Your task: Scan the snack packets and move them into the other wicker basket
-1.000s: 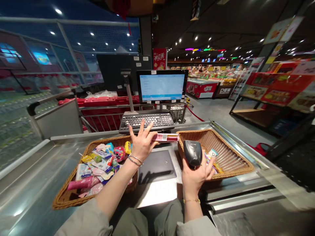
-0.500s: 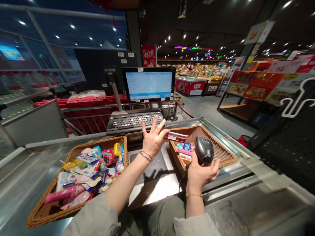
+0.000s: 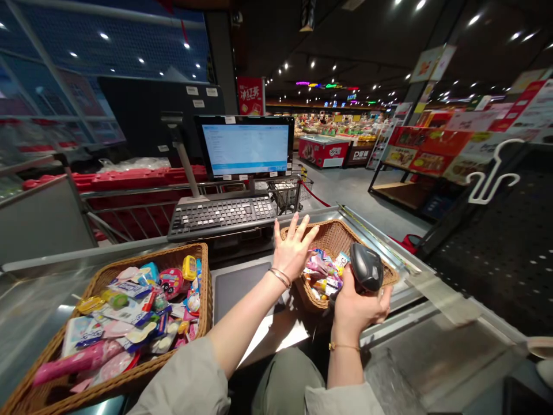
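Observation:
My left hand (image 3: 294,249) hovers over the near rim of the right wicker basket (image 3: 341,229), fingers spread, with nothing clearly in them. Just beyond its fingertips, small pink and blue snack packs (image 3: 322,270) lie in that basket. My right hand (image 3: 358,308) is wrapped round a black handheld barcode scanner (image 3: 366,266), held upright at the basket's near right side. To the left, a larger wicker basket (image 3: 129,264) holds several colourful candy and snack packs (image 3: 129,305).
A black pad (image 3: 235,282) is set into the steel counter between the baskets. Behind it stand a keyboard (image 3: 222,214) and a lit monitor (image 3: 246,147). Red stacked baskets (image 3: 129,178) and a wire cart (image 3: 285,193) stand further back. Store shelves (image 3: 415,155) fill the right.
My left hand moved right from the keyboard edge to the right basket with a pink pack; the pack no longer shows between its fingers. The view turned right; the scanner stayed in my right hand.

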`<state>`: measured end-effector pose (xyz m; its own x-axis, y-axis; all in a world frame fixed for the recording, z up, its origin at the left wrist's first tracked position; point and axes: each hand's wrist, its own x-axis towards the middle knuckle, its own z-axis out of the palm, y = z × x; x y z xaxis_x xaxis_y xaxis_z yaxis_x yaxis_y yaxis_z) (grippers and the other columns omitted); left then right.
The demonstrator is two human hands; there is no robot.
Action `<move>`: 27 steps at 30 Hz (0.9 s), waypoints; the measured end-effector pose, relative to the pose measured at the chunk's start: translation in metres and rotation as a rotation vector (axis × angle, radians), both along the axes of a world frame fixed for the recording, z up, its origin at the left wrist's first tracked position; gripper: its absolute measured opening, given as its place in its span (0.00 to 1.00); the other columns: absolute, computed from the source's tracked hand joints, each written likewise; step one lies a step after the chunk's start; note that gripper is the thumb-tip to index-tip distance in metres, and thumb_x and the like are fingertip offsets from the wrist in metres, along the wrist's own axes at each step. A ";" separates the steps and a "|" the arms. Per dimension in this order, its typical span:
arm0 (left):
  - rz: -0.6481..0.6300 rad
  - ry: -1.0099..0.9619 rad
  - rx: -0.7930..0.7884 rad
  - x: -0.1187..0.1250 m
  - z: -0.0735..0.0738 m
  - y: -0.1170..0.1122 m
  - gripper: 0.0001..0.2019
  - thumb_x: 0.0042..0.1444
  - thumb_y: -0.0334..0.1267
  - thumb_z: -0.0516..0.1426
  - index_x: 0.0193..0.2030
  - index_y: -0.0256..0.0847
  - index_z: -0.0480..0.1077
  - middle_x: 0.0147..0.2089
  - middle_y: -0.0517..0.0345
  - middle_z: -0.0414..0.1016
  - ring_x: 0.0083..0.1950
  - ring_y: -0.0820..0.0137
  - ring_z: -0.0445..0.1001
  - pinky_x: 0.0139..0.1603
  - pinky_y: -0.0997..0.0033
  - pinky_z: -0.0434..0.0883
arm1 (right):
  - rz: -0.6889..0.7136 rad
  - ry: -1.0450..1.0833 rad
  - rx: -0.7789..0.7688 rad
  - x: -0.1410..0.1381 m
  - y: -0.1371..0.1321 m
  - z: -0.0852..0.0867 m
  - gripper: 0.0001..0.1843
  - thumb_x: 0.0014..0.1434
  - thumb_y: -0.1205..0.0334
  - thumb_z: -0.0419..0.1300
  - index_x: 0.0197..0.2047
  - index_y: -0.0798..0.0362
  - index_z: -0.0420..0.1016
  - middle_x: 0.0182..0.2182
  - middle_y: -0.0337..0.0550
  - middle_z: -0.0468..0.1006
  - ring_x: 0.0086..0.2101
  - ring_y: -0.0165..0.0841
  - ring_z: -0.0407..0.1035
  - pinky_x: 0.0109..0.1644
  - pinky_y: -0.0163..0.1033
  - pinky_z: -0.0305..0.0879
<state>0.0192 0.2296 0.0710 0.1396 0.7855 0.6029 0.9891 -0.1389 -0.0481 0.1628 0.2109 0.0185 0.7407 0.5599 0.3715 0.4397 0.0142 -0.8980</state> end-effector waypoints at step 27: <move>0.573 -0.077 -0.136 -0.186 -0.027 -0.199 0.28 0.61 0.47 0.56 0.67 0.43 0.61 0.73 0.45 0.52 0.75 0.49 0.46 0.69 0.27 0.40 | 1.004 -0.478 0.129 -0.130 -0.068 0.004 0.17 0.56 0.50 0.58 0.44 0.51 0.77 0.59 0.50 0.71 0.67 0.51 0.47 0.66 0.70 0.36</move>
